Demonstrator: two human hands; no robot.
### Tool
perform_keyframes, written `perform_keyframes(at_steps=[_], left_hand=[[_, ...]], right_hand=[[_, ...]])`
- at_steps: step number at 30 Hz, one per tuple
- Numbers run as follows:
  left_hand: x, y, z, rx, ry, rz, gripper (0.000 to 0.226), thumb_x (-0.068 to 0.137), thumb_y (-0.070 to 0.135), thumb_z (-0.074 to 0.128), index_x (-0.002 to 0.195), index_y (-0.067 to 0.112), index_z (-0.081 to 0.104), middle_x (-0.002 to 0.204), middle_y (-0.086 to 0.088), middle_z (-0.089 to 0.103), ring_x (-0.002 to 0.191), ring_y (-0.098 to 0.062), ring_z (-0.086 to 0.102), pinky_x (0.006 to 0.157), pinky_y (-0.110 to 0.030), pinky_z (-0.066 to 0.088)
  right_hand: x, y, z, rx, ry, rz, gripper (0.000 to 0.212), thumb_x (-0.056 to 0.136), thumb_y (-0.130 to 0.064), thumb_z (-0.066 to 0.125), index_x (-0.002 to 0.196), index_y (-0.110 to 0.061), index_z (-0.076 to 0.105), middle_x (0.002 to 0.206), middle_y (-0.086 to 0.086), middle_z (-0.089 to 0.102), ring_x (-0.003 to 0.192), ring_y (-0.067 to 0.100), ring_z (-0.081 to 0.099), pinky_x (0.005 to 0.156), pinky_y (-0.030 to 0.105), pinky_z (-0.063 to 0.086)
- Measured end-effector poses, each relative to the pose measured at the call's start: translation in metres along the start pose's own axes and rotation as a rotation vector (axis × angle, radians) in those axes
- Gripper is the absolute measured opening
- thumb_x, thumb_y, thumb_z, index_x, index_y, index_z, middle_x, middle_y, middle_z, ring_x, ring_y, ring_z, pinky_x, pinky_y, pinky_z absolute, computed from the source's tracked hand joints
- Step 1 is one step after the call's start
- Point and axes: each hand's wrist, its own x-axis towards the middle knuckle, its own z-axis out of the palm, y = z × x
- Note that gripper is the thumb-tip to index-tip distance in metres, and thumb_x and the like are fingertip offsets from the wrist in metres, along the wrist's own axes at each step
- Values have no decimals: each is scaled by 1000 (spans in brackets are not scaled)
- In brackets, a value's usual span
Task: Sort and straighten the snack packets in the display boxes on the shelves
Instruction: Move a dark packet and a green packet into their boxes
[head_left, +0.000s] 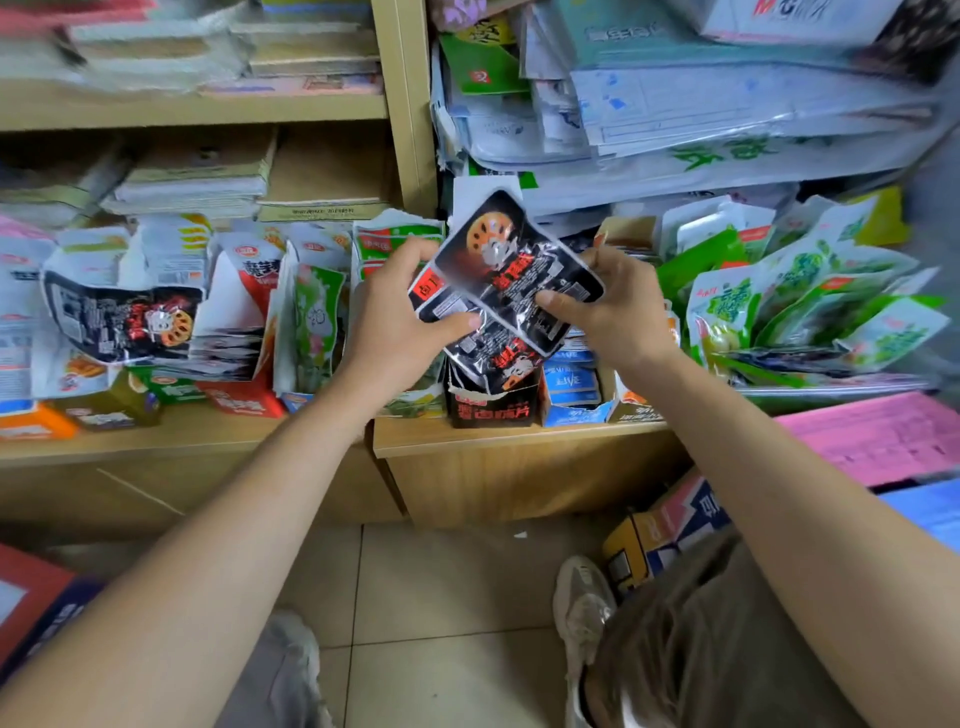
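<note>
Down low, grey trousers (701, 649) and a pale shoe (582, 603) sit on the tiled floor (447, 582), with both forearms reaching up and forward. Left hand (389, 317) pinches a black snack packet (447, 306), thumb flat on its front, fingers curled behind. Right hand (613, 312) pinches a second black packet (514, 260) with a lotus-slice picture, thumb on its lower corner, fingers tucked behind. It lies tilted across the first one, overlapping it. Both are held just above the black display box (491, 408) at the front edge of the wooden shelf (519, 436), and more black packets stand crooked inside it. A blue box (571, 384) sits just beside it on the right, and green packets (810, 306) fan out farther right. Behind and above, paper stacks (727, 104) crowd the shelves.
</note>
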Motion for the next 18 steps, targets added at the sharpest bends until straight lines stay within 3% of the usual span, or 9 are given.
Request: perform_keyframes(at_steps=[2, 4, 8, 12, 15, 18], left_hand=[[-3, -3, 2, 58, -22, 18, 47, 72, 21, 90, 106, 28, 58, 89, 20, 66, 83, 3, 63, 78, -32, 54], [-6, -6, 5, 112, 3, 19, 45, 72, 24, 89, 104, 31, 58, 87, 20, 67, 81, 0, 64, 77, -36, 55], [-6, -2, 9, 307, 73, 72, 47, 76, 31, 86, 114, 27, 59, 94, 11, 73, 85, -15, 68, 76, -34, 53], [-5, 5, 14, 514, 69, 143, 51, 82, 32, 82, 124, 28, 53, 101, 1, 74, 88, -26, 68, 71, -38, 52], [-1, 2, 22, 596, 3, 102, 59, 82, 32, 83, 131, 26, 50, 101, -2, 72, 81, -24, 61, 62, -32, 42], [1, -7, 29, 598, -108, 77, 67, 84, 34, 80, 140, 23, 46, 116, -8, 65, 105, -28, 57, 77, -37, 48]], right_hand=[[2, 3, -7, 19, 66, 1, 20, 78, -15, 84, 80, -20, 65, 90, 6, 76, 87, 29, 72, 79, 51, 59], [3, 3, -14, 47, 118, -11, 19, 79, -14, 81, 81, -20, 64, 90, 10, 75, 83, 29, 72, 77, 52, 59], [1, 1, -26, 112, 159, -52, 18, 85, -4, 74, 98, 4, 64, 90, 10, 72, 77, 15, 68, 76, 38, 60], [-2, 0, -34, 117, 175, -72, 12, 88, -2, 71, 97, -4, 63, 85, 1, 70, 74, 8, 67, 69, 26, 56], [-2, -2, -38, 90, 175, -86, 17, 90, -1, 68, 89, -16, 61, 73, -15, 66, 67, 2, 61, 64, 22, 52], [-4, -5, -40, 61, 189, -91, 21, 91, 0, 66, 85, -20, 59, 67, -19, 62, 63, -3, 55, 61, 17, 47]])
